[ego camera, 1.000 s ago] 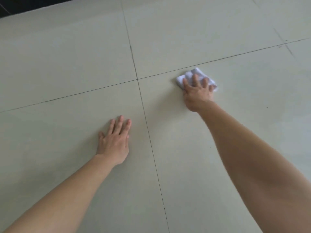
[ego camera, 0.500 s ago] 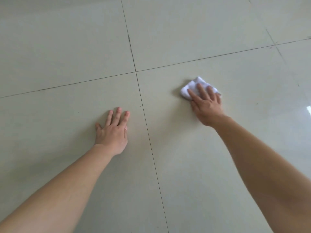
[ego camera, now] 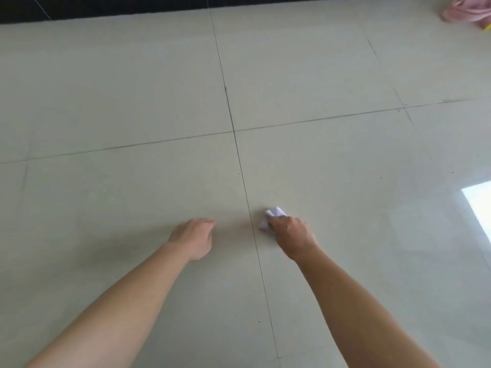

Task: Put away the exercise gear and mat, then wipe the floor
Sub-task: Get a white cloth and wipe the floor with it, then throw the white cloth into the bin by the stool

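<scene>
While the right hand point(ego camera: 292, 235) bunches a small white cloth point(ego camera: 273, 216) in its curled fingers, pressing it down on the pale tiled floor point(ego camera: 345, 62), the left hand point(ego camera: 192, 240) rests on the floor with its fingers tucked under and holds nothing. The cloth sits just right of the dark grout line point(ego camera: 240, 168) that runs away from the person, and its crumpled end pokes out past the knuckles. The left hand lies on the other side of that line, near the right hand but not touching it. Both forearms are bare. A bright patch of reflected light point(ego camera: 478, 205) shows at the right edge, and a pink bundle point(ego camera: 467, 9) (too blurred to identify) lies at the far right corner.
</scene>
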A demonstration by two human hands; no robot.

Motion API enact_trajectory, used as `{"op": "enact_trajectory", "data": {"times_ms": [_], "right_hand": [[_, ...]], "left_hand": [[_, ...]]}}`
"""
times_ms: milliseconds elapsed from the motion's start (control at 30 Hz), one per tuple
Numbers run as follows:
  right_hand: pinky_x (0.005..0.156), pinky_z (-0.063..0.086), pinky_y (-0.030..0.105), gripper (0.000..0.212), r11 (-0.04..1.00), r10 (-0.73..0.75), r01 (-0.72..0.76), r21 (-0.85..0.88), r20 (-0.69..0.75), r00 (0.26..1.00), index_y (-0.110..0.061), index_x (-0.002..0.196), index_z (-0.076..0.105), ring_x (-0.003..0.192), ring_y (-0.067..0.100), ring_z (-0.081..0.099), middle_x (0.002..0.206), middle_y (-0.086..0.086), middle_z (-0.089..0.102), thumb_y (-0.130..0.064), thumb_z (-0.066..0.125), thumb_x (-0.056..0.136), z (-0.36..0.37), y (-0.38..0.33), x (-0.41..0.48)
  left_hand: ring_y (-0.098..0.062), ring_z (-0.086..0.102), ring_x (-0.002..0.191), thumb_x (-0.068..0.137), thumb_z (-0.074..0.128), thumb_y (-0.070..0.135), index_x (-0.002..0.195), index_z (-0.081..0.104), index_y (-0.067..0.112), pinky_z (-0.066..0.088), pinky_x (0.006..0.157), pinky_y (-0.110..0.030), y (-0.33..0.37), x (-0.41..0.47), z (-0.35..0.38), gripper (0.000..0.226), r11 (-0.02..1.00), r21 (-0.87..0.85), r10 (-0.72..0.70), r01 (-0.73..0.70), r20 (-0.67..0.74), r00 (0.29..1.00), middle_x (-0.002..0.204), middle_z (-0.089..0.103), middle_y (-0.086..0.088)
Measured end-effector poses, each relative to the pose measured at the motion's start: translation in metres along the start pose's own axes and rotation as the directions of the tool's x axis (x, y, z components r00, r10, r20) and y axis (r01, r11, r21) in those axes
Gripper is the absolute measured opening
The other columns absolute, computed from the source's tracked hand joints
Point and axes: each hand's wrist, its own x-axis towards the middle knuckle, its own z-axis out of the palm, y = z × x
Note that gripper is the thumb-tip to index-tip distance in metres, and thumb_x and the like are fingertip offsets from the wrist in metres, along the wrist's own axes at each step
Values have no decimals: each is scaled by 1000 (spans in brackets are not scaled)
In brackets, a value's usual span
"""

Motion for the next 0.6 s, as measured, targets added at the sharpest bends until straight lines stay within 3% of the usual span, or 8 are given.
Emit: {"op": "enact_trajectory", "data": {"times_ms": [67, 133, 267, 467, 600], "right_hand": [[69, 41, 30, 29, 981, 184, -187, 59, 54, 981, -19, 114, 59, 102, 33, 64, 114, 7, 64, -9, 54, 87, -42, -4, -16], [66, 36, 29, 29, 964, 257, -258, 63, 20, 966, -17, 108, 58, 96, 32, 63, 102, 8, 63, -5, 52, 82, -89, -10, -32], [65, 37, 30, 24, 981, 189, -186, 52, -69, 980, -13, 106, 58, 84, 31, 56, 93, 6, 58, -8, 48, 84, -217, -54, -55], [66, 37, 32, 25, 999, 24, -16, 34, -259, 965, -15, 108, 60, 84, 30, 57, 95, 7, 61, -12, 47, 87, -500, -181, -138], [66, 39, 33, 31, 995, -63, 84, 47, -329, 942, -20, 114, 61, 82, 28, 55, 97, 5, 62, -14, 45, 88, -670, -276, -217]], "left_hand": [[-24, 46, 134, 95, 37, 25, 139, 48, 24, 43, 106, -40, -9, -37, -24, 46, 998, 60, 12, -15, 49, 999, 148, 47, -1], [-27, 51, 129, 95, 36, 25, 135, 50, 23, 46, 102, -42, -15, -74, -58, 42, 995, 97, -16, 11, 54, 998, 141, 52, -4], [-29, 54, 123, 99, 33, 28, 133, 52, 19, 47, 98, -40, -15, -155, -176, 40, 994, 90, -63, 67, -49, 997, 135, 56, -9], [-31, 56, 117, 100, 32, 27, 128, 54, 18, 48, 90, -38, 2, -346, -437, 36, 990, 76, -93, 120, -295, 951, 128, 57, -12], [-30, 52, 123, 101, 29, 30, 140, 47, 22, 46, 95, -41, 14, -509, -587, 44, 982, 7, -167, 189, -433, 886, 137, 53, -8]]}}
